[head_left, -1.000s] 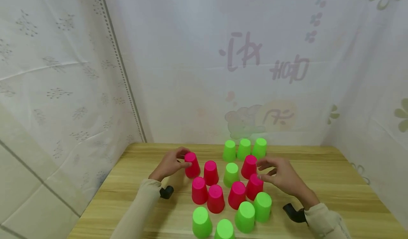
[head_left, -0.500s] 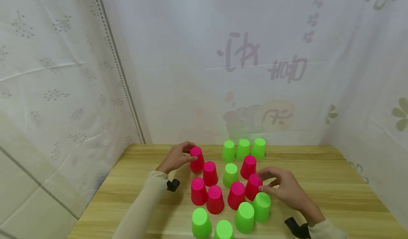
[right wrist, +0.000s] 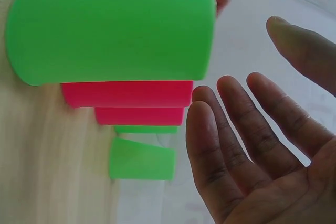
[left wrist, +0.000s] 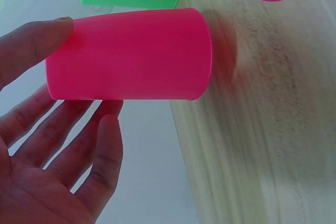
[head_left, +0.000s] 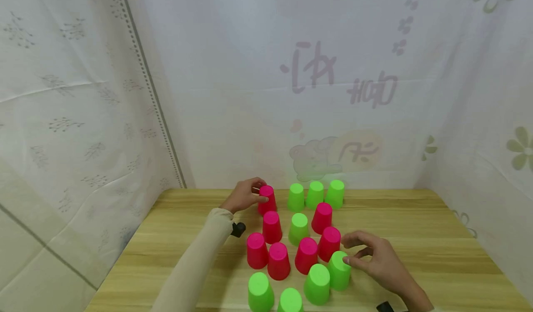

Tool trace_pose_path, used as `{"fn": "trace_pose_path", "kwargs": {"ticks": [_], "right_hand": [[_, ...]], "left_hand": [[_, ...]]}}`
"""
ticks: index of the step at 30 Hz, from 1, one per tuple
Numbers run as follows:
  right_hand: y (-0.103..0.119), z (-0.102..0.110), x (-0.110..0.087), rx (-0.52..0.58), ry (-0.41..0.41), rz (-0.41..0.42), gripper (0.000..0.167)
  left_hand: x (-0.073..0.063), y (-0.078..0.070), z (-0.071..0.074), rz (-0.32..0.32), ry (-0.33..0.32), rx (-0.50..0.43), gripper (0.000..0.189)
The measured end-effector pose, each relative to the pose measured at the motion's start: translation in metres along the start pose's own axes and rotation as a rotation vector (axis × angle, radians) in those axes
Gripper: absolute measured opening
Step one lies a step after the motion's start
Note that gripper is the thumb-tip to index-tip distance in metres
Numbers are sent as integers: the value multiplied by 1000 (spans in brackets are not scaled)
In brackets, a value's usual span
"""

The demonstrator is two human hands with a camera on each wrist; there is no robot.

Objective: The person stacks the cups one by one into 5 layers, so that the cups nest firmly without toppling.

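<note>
My left hand (head_left: 244, 196) pinches an upside-down pink cup (head_left: 268, 202) by its upper end at the table's back. In the left wrist view, the thumb presses one side of this cup (left wrist: 131, 56) and fingers lie along the other; its rim is close over the wood. At the right, my right hand (head_left: 381, 258) hovers with thumb and fingers spread, holding nothing. Nearest to it are a green cup (head_left: 339, 271) and a pink cup (head_left: 329, 244). The right wrist view has that green cup (right wrist: 113, 30) apart from the fingers.
Several more pink cups (head_left: 278, 261) and green cups (head_left: 318, 284) stand upside down mid-table and towards the front. A row of 3 green cups (head_left: 315, 195) stands at the back edge. White patterned cloth (head_left: 250, 94) hangs behind the wooden table (head_left: 416, 219).
My left hand has carried its pink cup back and to the right, towards the green row. My right hand has shifted towards the front, from beside the pink cups to beside the green cup.
</note>
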State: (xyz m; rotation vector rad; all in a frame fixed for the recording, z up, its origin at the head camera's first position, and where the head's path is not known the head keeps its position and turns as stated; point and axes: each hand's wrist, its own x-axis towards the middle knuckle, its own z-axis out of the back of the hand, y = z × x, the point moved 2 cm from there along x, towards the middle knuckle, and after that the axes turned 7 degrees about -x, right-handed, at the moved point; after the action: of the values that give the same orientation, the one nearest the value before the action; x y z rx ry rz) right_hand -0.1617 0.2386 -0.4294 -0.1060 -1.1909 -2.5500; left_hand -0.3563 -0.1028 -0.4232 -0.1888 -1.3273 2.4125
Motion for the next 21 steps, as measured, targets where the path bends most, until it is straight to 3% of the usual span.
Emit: {"fn": "trace_pose_path", "kwargs": {"ticks": [8,15,21], "right_hand": [[-6,-9,-7,-6,-18,-17,34],[-10,-14,-9,22,-1,-8,35],[-13,-18,-10,27,8,17,36]], "left_hand": [[19,-3,-9,37,33,44,40],[28,-2,-13,37,56,75,40],[32,-3,-10,83,48,73,44]]}}
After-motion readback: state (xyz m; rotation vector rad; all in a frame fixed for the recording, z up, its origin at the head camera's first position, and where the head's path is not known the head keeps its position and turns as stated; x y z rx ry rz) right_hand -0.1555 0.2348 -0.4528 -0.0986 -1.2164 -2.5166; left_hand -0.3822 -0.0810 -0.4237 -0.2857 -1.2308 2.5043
